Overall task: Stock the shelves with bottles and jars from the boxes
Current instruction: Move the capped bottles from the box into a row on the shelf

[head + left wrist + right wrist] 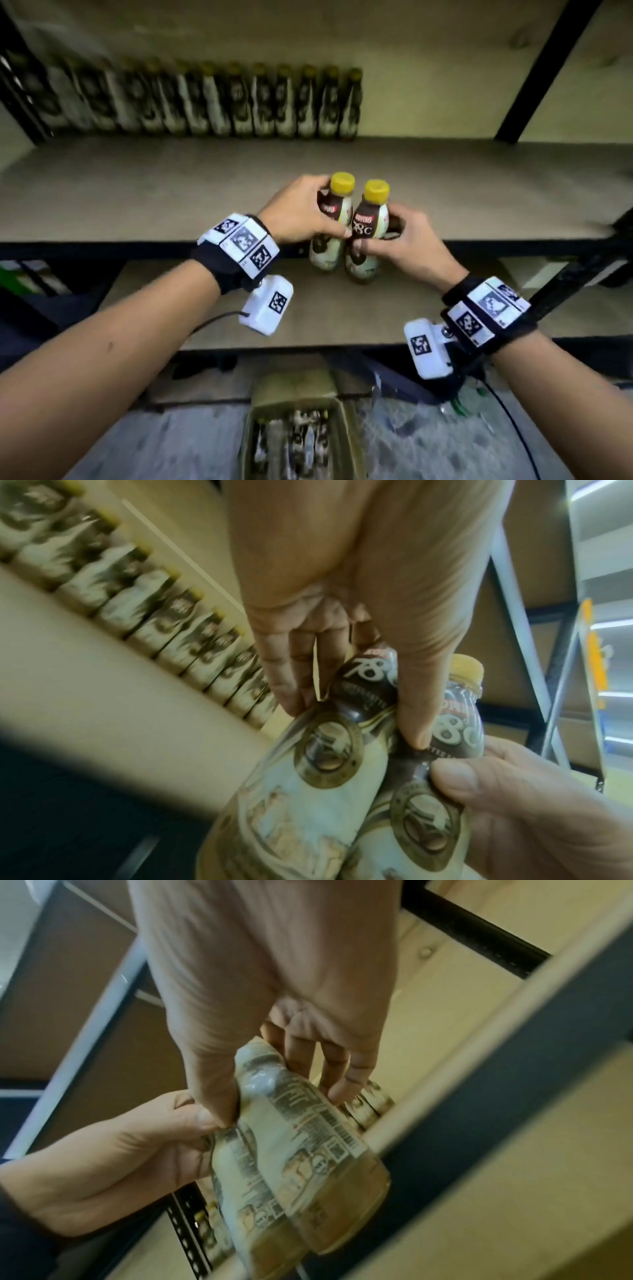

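Observation:
Two coffee bottles with yellow caps and brown-and-cream labels hang side by side, touching, in front of the shelf's front edge (102,245). My left hand (308,212) grips the left bottle (330,250) around its shoulder; the left wrist view shows the left hand's fingers (291,674) and thumb wrapped on that left bottle (308,791). My right hand (394,236) grips the right bottle (366,229) the same way, and the right wrist view shows this bottle (301,1150) held by the right hand (274,1069). Both bottles are off the shelf board (171,192), slightly tilted.
A row of several like bottles (212,102) lines the back of the shelf from the left to mid-width. A black upright (544,68) slants at the right. A lower shelf (325,318) sits beneath. An open cardboard box (301,435) with more bottles stands on the floor below.

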`<state>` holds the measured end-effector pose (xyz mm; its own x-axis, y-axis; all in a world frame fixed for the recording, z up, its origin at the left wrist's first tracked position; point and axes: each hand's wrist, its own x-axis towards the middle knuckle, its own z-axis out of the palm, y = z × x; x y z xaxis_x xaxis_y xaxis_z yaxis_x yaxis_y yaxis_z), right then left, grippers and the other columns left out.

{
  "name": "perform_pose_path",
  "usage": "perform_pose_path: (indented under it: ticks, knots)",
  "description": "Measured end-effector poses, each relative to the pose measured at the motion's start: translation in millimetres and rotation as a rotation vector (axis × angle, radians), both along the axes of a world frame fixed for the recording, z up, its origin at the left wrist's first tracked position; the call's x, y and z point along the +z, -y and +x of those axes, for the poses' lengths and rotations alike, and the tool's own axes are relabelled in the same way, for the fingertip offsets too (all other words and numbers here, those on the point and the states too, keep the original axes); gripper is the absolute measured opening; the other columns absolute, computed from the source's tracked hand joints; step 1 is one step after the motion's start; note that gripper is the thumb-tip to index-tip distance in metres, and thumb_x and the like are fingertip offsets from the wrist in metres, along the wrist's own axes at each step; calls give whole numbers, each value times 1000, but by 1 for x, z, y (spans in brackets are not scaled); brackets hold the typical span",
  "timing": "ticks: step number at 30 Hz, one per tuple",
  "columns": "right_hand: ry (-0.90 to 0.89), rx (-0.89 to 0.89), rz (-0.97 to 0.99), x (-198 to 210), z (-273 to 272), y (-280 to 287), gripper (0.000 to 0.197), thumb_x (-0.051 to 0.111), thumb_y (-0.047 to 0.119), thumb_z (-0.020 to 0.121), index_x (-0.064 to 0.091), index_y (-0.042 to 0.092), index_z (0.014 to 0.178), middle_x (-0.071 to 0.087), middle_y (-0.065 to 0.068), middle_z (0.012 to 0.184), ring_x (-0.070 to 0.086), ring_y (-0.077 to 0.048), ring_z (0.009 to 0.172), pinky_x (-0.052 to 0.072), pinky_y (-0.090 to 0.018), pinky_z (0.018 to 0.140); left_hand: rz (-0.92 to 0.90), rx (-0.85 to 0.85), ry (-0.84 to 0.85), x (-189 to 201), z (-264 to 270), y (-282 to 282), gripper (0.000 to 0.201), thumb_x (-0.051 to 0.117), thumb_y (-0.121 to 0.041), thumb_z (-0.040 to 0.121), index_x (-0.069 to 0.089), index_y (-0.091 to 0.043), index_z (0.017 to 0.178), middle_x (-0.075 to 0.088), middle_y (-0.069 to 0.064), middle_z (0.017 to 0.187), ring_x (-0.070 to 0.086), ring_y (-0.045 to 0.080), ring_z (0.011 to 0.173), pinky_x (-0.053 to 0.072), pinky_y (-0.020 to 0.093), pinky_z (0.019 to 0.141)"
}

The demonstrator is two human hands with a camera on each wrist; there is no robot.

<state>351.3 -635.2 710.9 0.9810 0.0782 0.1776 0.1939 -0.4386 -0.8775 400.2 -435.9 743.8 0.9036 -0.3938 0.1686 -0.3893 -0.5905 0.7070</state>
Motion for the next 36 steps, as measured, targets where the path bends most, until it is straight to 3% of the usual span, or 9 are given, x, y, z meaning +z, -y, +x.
perform_pose_path:
  ticks: [2, 4, 9, 13, 16, 20, 24, 31, 36]
  knots:
    - [69, -21, 12, 32, 11, -2, 39, 84, 1, 70, 64, 8, 103, 73, -1, 91, 68, -5, 80, 55, -21, 75, 6, 20, 110, 35, 7, 1, 45, 90, -33, 55, 57, -29, 85, 63, -13, 81, 59, 9, 79, 44, 22, 69]
    - [114, -55, 5, 49, 25, -5, 42, 86, 8, 68, 64, 10, 104, 73, -2, 92, 71, -12, 85, 58, -29, 78, 11, 52, 178, 54, 17, 0, 52, 90, -33, 55, 55, -27, 92, 63, -10, 89, 59, 12, 85, 43, 25, 72]
    - [68, -141, -86, 45, 65, -22, 53, 89, 26, 54, 64, 19, 100, 74, 0, 94, 71, -17, 88, 58, -45, 84, 81, 102, 153, 44, 46, -1, 67, 90, -29, 59, 52, -16, 113, 61, 0, 106, 58, 21, 100, 46, 29, 82]
    - [12, -184, -153, 33, 83, -34, 48, 88, 18, 61, 61, 19, 100, 72, 0, 94, 70, -18, 89, 57, -43, 86, 106, 99, 115, 43, 66, -12, 60, 88, -29, 62, 58, -13, 111, 64, 3, 105, 59, 23, 99, 48, 30, 84]
    - [-29, -208, -270, 40, 85, -37, 45, 86, 19, 69, 59, 17, 104, 70, 1, 97, 67, -17, 90, 55, -34, 83, 221, -11, 143, 57, 78, -20, 65, 91, -27, 57, 57, -15, 112, 60, 1, 106, 55, 19, 96, 44, 28, 79]
    - [-51, -262, -313, 47, 86, -29, 42, 85, 18, 73, 57, 21, 104, 67, 3, 97, 64, -14, 88, 48, -25, 78, 280, -101, 184, 58, 95, -13, 54, 91, -26, 57, 54, -17, 95, 60, 1, 99, 52, 19, 90, 36, 26, 72]
    - [-81, -351, -328, 47, 101, -14, 40, 84, 17, 73, 59, 18, 104, 67, 3, 94, 63, -13, 84, 47, -20, 71, 261, -171, 196, 54, 123, 16, 60, 91, -22, 59, 56, -13, 107, 63, 3, 104, 54, 19, 92, 41, 26, 77]
    - [-142, -436, -386, 49, 168, 38, 38, 84, 18, 72, 67, 13, 105, 72, -4, 103, 67, -19, 90, 53, -27, 82, 357, -192, 254, 53, 195, 83, 66, 87, -25, 65, 52, -12, 119, 64, 7, 114, 59, 25, 102, 44, 28, 80]
    - [-114, -374, -412, 50, 231, 78, 54, 82, 18, 73, 57, 16, 121, 68, -4, 115, 64, -24, 105, 52, -32, 89, 639, -63, 442, 57, 257, 124, 65, 78, -48, 71, 49, -20, 122, 64, 6, 112, 57, 28, 106, 44, 36, 81]
